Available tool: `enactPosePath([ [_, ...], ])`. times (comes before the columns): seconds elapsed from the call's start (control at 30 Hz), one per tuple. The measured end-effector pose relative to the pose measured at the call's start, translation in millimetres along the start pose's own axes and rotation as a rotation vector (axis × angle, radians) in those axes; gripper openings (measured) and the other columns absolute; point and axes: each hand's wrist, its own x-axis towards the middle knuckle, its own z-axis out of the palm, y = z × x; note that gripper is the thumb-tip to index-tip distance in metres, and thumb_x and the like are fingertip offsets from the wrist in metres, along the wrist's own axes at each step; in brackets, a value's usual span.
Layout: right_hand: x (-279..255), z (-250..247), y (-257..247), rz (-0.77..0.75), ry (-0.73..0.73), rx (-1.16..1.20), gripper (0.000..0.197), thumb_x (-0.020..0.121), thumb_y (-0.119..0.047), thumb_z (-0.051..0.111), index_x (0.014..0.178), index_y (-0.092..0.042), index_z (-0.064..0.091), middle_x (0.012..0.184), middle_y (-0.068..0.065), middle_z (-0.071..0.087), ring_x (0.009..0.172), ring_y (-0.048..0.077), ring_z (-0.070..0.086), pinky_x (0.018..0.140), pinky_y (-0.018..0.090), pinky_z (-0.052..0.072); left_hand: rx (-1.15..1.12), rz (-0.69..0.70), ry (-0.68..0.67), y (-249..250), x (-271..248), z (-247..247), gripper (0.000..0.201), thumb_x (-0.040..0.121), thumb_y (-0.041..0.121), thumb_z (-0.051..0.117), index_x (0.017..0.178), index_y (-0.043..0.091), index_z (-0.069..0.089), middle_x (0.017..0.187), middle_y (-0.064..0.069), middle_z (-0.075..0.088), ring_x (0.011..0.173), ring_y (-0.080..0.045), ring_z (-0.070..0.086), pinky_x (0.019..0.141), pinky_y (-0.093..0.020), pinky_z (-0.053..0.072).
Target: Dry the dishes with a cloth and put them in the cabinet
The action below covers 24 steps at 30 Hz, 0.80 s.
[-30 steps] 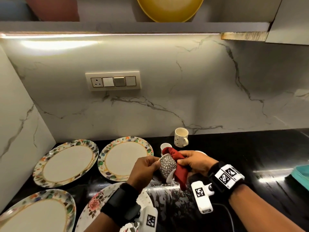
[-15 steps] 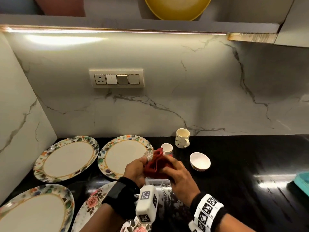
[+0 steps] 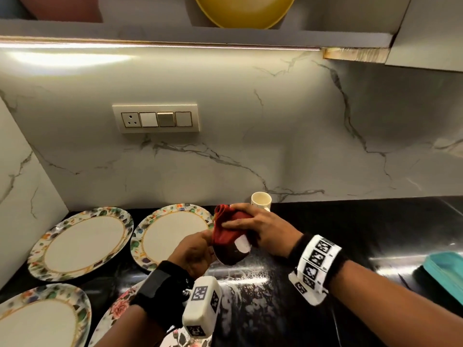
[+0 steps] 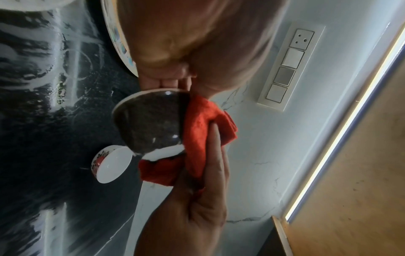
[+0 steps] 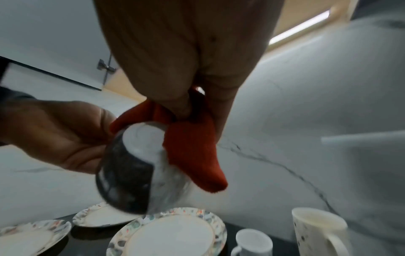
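A dark speckled bowl [image 3: 230, 256] with a white base is held tilted above the black counter [image 3: 350, 234]. My left hand [image 3: 206, 247] grips its rim from the left. A red cloth [image 3: 226, 227] is draped over the bowl's upper side, and my right hand [image 3: 241, 226] pinches it and presses it against the bowl. The left wrist view shows the bowl [image 4: 151, 121] side-on with the cloth [image 4: 203, 131] wrapped round its base. In the right wrist view the white base [image 5: 142, 138] faces the camera beside the cloth [image 5: 192, 152]. The open cabinet shelf [image 3: 225, 33] runs overhead.
Several floral-rimmed plates [image 3: 82, 242] [image 3: 172, 234] lie on the counter at the left. A cream mug [image 3: 260, 200] stands at the back wall, with a small white cup [image 5: 252, 242] and a small white bowl [image 4: 111, 166] nearby. A yellow dish [image 3: 244, 11] sits in the cabinet. A teal tray [image 3: 446, 274] is at the right edge.
The cloth has come out of the bowl's inside and now lies over its outside. The bowl has turned, so its white base shows. Both hands have risen slightly toward the wall.
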Motion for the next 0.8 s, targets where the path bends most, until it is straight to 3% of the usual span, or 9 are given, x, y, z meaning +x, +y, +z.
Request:
enactPosePath([
  [0.17, 0, 35, -4, 0.431, 0.243, 0.355, 0.069, 0.085, 0.002, 0.044, 0.142, -0.039, 0.044, 0.141, 0.002, 0.044, 0.128, 0.022, 0.046, 0.11, 0.022, 0.031, -0.138, 0.194, 0.076, -9, 7, 11, 0.027, 0.102, 0.013, 0.037, 0.103, 0.0, 0.061, 0.102, -0.021, 0.065, 0.092, -0.03, 0.06, 0.089, -0.044, 0.05],
  [0.27, 2, 54, -14, 0.653, 0.253, 0.654, 0.08, 0.08, 0.0, 0.039, 0.143, -0.048, 0.034, 0.126, -0.002, 0.054, 0.117, 0.019, 0.053, 0.108, 0.031, 0.04, -0.034, 0.318, 0.118, -18, 10, 21, 0.026, 0.102, 0.012, 0.037, 0.1, 0.003, 0.061, 0.093, -0.017, 0.066, 0.078, -0.022, 0.062, 0.074, -0.034, 0.054],
  [0.33, 6, 55, -19, 0.799, 0.227, 0.859, 0.069, 0.078, -0.003, 0.04, 0.14, -0.032, 0.046, 0.12, -0.006, 0.059, 0.111, 0.019, 0.058, 0.103, 0.037, 0.047, 0.044, 0.375, 0.15, -25, 10, 27, 0.023, 0.1, 0.01, 0.041, 0.097, 0.005, 0.063, 0.089, -0.016, 0.068, 0.074, -0.021, 0.064, 0.07, -0.034, 0.055],
  [0.4, 4, 51, -20, 0.951, 0.174, 1.093, 0.042, 0.083, -0.001, 0.041, 0.12, -0.006, 0.061, 0.107, 0.01, 0.069, 0.097, 0.03, 0.067, 0.089, 0.047, 0.055, 0.137, 0.424, 0.177, -35, 9, 30, 0.02, 0.098, 0.006, 0.045, 0.093, 0.007, 0.065, 0.089, -0.015, 0.069, 0.077, -0.023, 0.065, 0.074, -0.039, 0.056],
  [0.47, -3, 45, -14, 1.081, 0.054, 1.309, 0.029, 0.091, 0.006, 0.034, 0.098, 0.001, 0.061, 0.082, 0.019, 0.071, 0.073, 0.033, 0.07, 0.066, 0.045, 0.061, 0.307, 0.504, 0.22, -48, 14, 28, 0.021, 0.095, 0.002, 0.049, 0.088, 0.011, 0.066, 0.087, -0.013, 0.071, 0.08, -0.025, 0.066, 0.077, -0.042, 0.056],
  [0.53, -23, 40, 1, 1.114, -0.141, 1.46, 0.032, 0.091, 0.01, 0.027, 0.093, 0.007, 0.059, 0.071, 0.022, 0.07, 0.06, 0.033, 0.07, 0.05, 0.039, 0.059, 0.489, 0.578, 0.216, -63, 17, 30, 0.026, 0.092, -0.004, 0.05, 0.082, 0.013, 0.067, 0.079, -0.007, 0.071, 0.074, -0.019, 0.065, 0.072, -0.041, 0.056],
  [0.67, -51, 42, 20, 1.009, -0.352, 1.639, 0.032, 0.094, 0.002, 0.036, 0.09, 0.012, 0.067, 0.082, 0.028, 0.069, 0.063, 0.033, 0.071, 0.049, 0.034, 0.057, 0.733, 0.61, 0.135, -74, 16, 24, 0.034, 0.082, -0.012, 0.052, 0.076, 0.019, 0.065, 0.072, -0.003, 0.07, 0.068, -0.019, 0.067, 0.065, -0.039, 0.059],
  [0.77, -69, 51, 34, 0.875, -0.485, 1.181, 0.039, 0.073, -0.003, 0.054, 0.11, 0.003, 0.066, 0.105, 0.024, 0.068, 0.073, 0.023, 0.068, 0.059, 0.029, 0.057, 1.065, 0.76, 0.123, -83, 20, 13, 0.031, 0.077, -0.004, 0.064, 0.081, 0.027, 0.058, 0.078, 0.008, 0.069, 0.076, -0.004, 0.063, 0.068, -0.007, 0.045],
  [0.8, -75, 53, 38, 0.817, -0.548, 0.935, 0.046, 0.07, -0.005, 0.055, 0.115, -0.003, 0.065, 0.107, 0.02, 0.068, 0.076, 0.023, 0.067, 0.059, 0.027, 0.056, 1.171, 0.781, 0.116, -85, 21, 11, 0.031, 0.08, -0.001, 0.063, 0.086, 0.028, 0.055, 0.082, 0.006, 0.069, 0.08, -0.007, 0.063, 0.069, -0.007, 0.042],
])
